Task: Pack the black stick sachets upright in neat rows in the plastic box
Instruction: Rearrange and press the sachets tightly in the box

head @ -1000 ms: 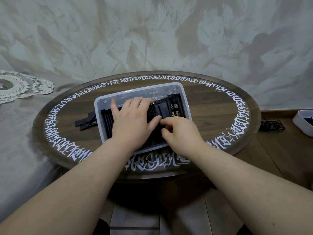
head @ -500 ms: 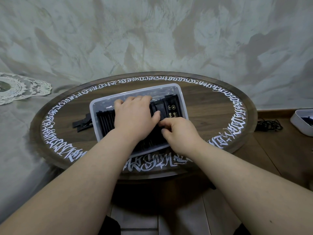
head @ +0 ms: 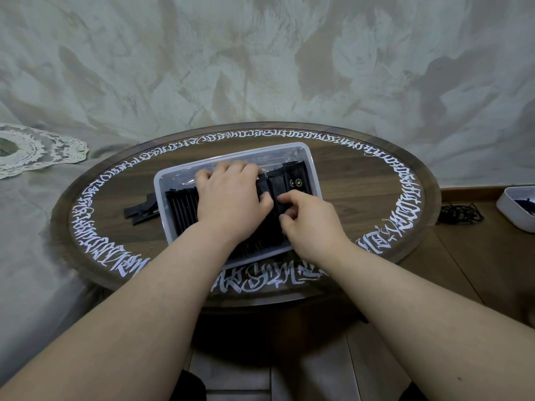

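Sachets stand on edge in the plastic box; left hand presses flat, right hand pinches 1.

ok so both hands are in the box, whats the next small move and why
Probably seat the sachet the right hand pinches into the row, since the left hand presses the packed sachets aside in the plastic box; then fetch the loose sachets on the table.
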Tool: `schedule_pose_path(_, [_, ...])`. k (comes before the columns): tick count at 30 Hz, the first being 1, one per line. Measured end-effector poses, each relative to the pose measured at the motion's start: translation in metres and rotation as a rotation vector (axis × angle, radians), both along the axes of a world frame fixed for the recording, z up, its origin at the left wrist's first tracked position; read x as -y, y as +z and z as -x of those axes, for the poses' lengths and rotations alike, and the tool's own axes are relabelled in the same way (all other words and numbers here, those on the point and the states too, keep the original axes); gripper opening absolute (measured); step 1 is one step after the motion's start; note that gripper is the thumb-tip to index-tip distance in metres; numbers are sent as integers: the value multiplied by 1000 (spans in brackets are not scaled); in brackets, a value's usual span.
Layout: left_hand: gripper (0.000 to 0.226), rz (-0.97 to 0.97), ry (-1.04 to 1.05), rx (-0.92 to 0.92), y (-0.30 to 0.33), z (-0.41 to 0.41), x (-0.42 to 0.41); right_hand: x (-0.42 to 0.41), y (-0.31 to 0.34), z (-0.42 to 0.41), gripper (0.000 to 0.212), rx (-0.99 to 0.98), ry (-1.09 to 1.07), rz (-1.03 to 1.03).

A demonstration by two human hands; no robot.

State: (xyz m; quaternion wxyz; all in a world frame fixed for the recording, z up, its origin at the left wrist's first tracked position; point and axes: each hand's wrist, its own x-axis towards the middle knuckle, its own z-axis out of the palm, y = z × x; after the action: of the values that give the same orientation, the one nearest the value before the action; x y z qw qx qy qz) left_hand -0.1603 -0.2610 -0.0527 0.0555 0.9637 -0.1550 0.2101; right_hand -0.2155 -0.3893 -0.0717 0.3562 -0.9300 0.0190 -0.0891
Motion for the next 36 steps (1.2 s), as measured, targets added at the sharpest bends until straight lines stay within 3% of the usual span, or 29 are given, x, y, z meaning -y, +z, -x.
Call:
schedule_pose_path(21, [28, 107, -77, -17, 1, 1, 0, 0, 0, 2, 37, 17, 22, -22])
schedule_pose_path(29, [43, 89, -128, 2, -2, 1, 2, -2, 1, 1, 37, 27, 20, -7])
schedule_pose_path(36, [14, 174, -174, 18, -5, 1, 2, -2, 2, 1, 36, 54, 14, 54])
